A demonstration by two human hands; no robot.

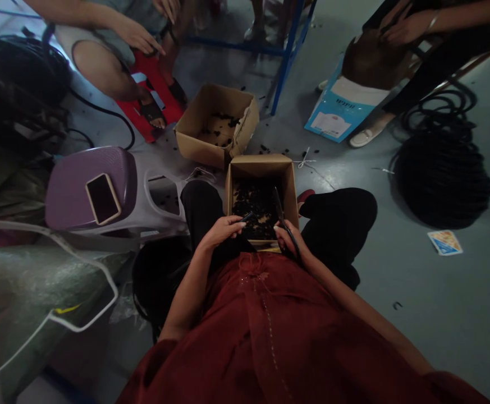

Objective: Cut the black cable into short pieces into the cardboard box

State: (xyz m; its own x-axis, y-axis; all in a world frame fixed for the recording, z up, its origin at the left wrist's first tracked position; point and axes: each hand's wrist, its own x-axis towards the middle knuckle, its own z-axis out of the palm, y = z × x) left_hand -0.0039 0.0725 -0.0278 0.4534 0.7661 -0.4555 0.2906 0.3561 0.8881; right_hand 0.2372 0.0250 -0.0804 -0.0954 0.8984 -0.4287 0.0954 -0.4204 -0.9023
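My left hand (224, 231) is closed, thumb and fingers pinching a short black strip (248, 216) over the near left part of an open cardboard box (261, 161). Loose black pieces (251, 193) lie spread over the bottom of that box, which stands between my knees. My right hand (287, 238) is wrapped round a long dark bladed tool (279, 204). Its tip points away from me over the box, and its rear end runs back along my wrist. Whether it is a knife or scissors I cannot make out. The strip and the tool are apart.
A second cardboard box (186, 142) with black scraps stands just beyond. A phone (102, 199) lies on a purple stool (65, 185) at left. Black coiled tubing (442, 179) sits at right. Two people sit opposite, one beside a blue-white box (338, 112).
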